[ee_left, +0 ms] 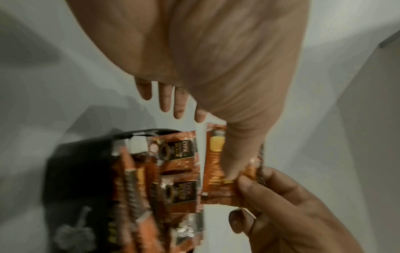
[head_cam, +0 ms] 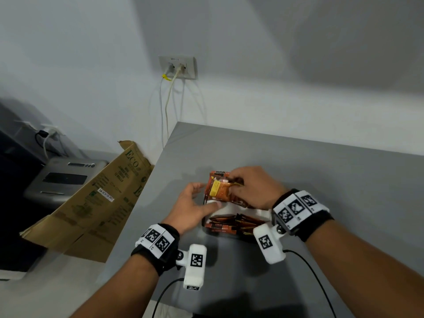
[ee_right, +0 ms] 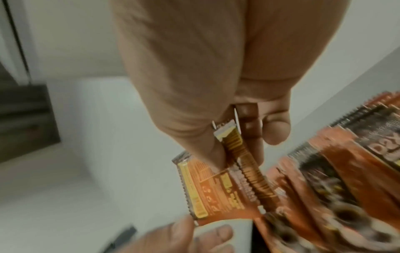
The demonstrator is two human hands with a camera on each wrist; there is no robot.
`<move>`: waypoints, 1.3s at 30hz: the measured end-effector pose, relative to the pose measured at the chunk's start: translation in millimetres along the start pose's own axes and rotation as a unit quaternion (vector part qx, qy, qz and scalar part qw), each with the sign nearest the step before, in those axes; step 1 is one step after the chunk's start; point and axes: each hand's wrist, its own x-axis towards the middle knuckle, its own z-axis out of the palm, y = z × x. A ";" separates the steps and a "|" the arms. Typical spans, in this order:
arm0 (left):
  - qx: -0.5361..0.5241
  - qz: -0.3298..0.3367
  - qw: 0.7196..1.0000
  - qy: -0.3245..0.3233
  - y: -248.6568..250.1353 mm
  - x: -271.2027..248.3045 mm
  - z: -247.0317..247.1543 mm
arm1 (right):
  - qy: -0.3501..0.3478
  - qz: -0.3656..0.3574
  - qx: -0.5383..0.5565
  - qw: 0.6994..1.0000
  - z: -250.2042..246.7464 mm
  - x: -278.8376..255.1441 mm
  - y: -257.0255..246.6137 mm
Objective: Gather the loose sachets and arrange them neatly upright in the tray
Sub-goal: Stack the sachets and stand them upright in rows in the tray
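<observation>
Tray (head_cam: 267, 213): lower centre of the head view, on the grey surface (head_cam: 321, 180); near compartment already holds sachets (head_cam: 238, 220).
Left to do: seat the held sachets (head_cam: 218, 190), which look tilted.
Left hand (head_cam: 192, 205): fingers spread, thumb pressed against the held sachets.
Right hand (head_cam: 252, 187): fingers pinching the held sachets' top edge.

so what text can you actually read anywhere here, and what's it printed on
"ECO": green print on the brown cardboard box left of the grey table.
"SM ECH155-NDC": white sticker on that box; last characters uncertain.
"12 ROLLS": smaller print on the same box, only just legible.
Grey wall socket plate: a short label on top, too small to read.
Orange foil sachets: black brand panel, blurred, unreadable.
</observation>
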 end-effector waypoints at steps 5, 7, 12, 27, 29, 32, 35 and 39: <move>-0.308 0.038 0.949 -0.062 43.9 -3.8 14.4 | 0.081 0.034 0.348 0.933 -15.0 -13.0 -7.3; -0.423 0.023 0.898 -0.122 65.4 -4.2 24.0 | 0.048 0.053 0.489 0.869 -8.1 -18.2 -13.7; -0.459 -0.041 0.881 -0.109 90.0 3.7 37.1 | 0.036 0.085 0.401 0.911 -7.6 -31.5 -16.5; -0.372 -0.072 0.916 -0.131 94.7 -4.9 50.2 | 0.118 0.008 0.258 0.959 -31.1 -33.2 2.8; -0.373 -0.076 0.914 -0.143 93.0 -4.3 52.7 | 0.189 0.006 0.247 0.950 -29.4 -30.4 2.0; -0.393 -0.091 0.904 -0.144 89.1 -2.7 50.9 | 0.292 -0.014 0.210 0.933 -32.9 -28.8 7.4; -0.427 -0.080 0.892 -0.124 89.6 -1.8 47.7 | 0.285 -0.063 0.171 0.941 -30.6 -36.1 8.7; -0.396 -0.019 0.916 -0.060 94.0 4.1 43.1 | 0.185 -0.042 0.219 0.957 -18.1 -45.6 14.3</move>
